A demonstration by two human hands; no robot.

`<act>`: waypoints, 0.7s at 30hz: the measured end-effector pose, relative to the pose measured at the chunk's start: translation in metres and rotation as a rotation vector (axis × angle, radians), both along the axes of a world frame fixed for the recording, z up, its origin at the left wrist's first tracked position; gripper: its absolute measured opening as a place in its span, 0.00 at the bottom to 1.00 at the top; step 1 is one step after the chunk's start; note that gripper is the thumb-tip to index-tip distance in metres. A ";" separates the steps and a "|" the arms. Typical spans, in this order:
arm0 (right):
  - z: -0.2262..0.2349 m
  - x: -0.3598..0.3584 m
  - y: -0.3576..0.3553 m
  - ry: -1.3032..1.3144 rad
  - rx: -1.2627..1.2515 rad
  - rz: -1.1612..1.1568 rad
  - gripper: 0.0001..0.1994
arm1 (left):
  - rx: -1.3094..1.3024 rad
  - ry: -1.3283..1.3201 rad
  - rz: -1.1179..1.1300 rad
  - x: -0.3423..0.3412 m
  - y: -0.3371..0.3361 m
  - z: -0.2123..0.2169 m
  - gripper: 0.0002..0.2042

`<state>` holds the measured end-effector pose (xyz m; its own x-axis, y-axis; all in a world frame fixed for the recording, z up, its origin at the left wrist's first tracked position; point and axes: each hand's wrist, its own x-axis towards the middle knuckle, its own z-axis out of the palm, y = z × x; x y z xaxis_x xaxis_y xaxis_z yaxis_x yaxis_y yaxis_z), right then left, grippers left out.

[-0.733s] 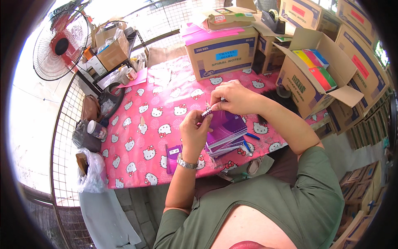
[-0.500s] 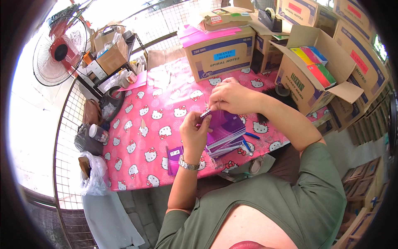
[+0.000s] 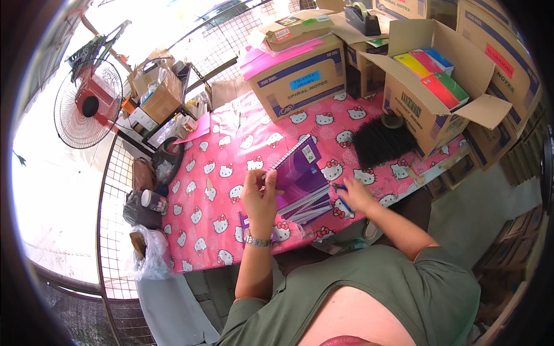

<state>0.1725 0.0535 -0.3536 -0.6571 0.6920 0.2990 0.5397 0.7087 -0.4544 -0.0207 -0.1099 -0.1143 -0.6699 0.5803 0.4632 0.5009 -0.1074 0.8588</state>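
Purple spiral notebooks (image 3: 297, 176) lie in a stack on the pink tablecloth. The top one is tilted, its coil along the upper left edge and a white label at its far corner. My left hand (image 3: 259, 193) is closed at that coiled edge, thumb and fingers pinching it. At the right of the stack, my right hand (image 3: 359, 196) has its fingers closed round a blue handle of a small tool, apparently pliers (image 3: 344, 203); its jaws are hard to make out. Another purple notebook (image 3: 244, 221) lies partly under my left wrist.
A bundle of black coils (image 3: 382, 142) and a tape roll (image 3: 392, 120) lie to the right. Behind stand a closed carton (image 3: 300, 81), an open carton (image 3: 418, 115) of colourful packs and a tape dispenser (image 3: 362, 22). A fan (image 3: 88, 106) and a cluttered shelf (image 3: 167, 118) are at the left.
My right hand has left the notebook's coil and come down right to the blue-handled tool. The top notebook now lies lower, its label showing. The whole view has shifted slightly.
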 end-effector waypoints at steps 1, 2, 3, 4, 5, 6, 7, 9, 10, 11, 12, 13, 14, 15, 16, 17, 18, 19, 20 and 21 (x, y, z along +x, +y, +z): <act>-0.008 0.009 -0.023 -0.014 0.163 0.019 0.24 | 0.028 0.016 0.051 0.003 -0.003 -0.001 0.09; -0.006 0.019 -0.035 -0.028 0.331 0.031 0.27 | 0.022 0.006 0.031 0.003 -0.005 -0.003 0.09; -0.004 0.020 -0.031 -0.064 0.162 0.024 0.28 | 0.016 -0.003 0.010 0.000 -0.007 -0.005 0.09; 0.000 0.018 -0.022 -0.099 -0.007 0.016 0.29 | 0.010 -0.012 -0.013 -0.003 -0.007 -0.008 0.09; 0.005 0.014 -0.018 -0.130 -0.186 0.009 0.30 | -0.050 -0.018 -0.013 -0.005 -0.011 -0.011 0.08; 0.021 0.010 -0.018 0.116 -0.227 -0.011 0.32 | -0.110 -0.019 -0.004 -0.008 -0.015 -0.014 0.08; 0.053 0.005 -0.017 0.361 -0.255 -0.031 0.33 | -0.158 -0.019 0.005 -0.012 -0.018 -0.013 0.08; 0.137 0.004 -0.024 0.682 -0.309 0.079 0.35 | -0.080 -0.032 -0.001 -0.006 -0.019 -0.012 0.06; 0.180 0.004 -0.034 0.761 -0.331 0.205 0.35 | -0.044 -0.041 -0.015 -0.003 -0.017 -0.013 0.05; 0.205 0.002 -0.041 0.702 -0.197 0.331 0.35 | -0.028 -0.046 -0.020 -0.001 -0.016 -0.013 0.05; 0.221 -0.001 -0.048 0.639 -0.062 0.453 0.34 | -0.011 -0.048 -0.027 0.000 -0.013 -0.013 0.05; 0.231 -0.005 -0.057 0.603 -0.029 0.464 0.34 | 0.008 -0.051 -0.031 -0.001 -0.012 -0.014 0.05; 0.240 -0.010 -0.066 0.569 0.001 0.485 0.33 | -0.005 -0.023 -0.013 -0.003 -0.013 -0.018 0.05; 0.244 -0.012 -0.071 0.534 0.030 0.507 0.33 | -0.017 0.005 0.006 -0.007 -0.017 -0.025 0.05; 0.244 -0.013 -0.072 0.517 0.055 0.503 0.33 | -0.030 0.033 0.026 -0.009 -0.019 -0.028 0.05; 0.241 -0.016 -0.073 0.497 0.080 0.499 0.33 | 0.002 -0.003 0.022 -0.007 -0.020 -0.028 0.06; 0.240 -0.018 -0.074 0.476 0.105 0.496 0.32 | 0.034 -0.038 0.019 -0.003 -0.019 -0.026 0.06; 0.240 -0.017 -0.076 0.452 0.100 0.506 0.31 | 0.065 -0.073 0.017 0.001 -0.019 -0.024 0.07; 0.239 -0.014 -0.077 0.427 0.096 0.508 0.29 | 0.052 0.003 0.058 0.005 -0.020 -0.021 0.07; 0.239 -0.012 -0.078 0.401 0.091 0.511 0.28 | 0.039 0.079 0.099 0.008 -0.020 -0.017 0.07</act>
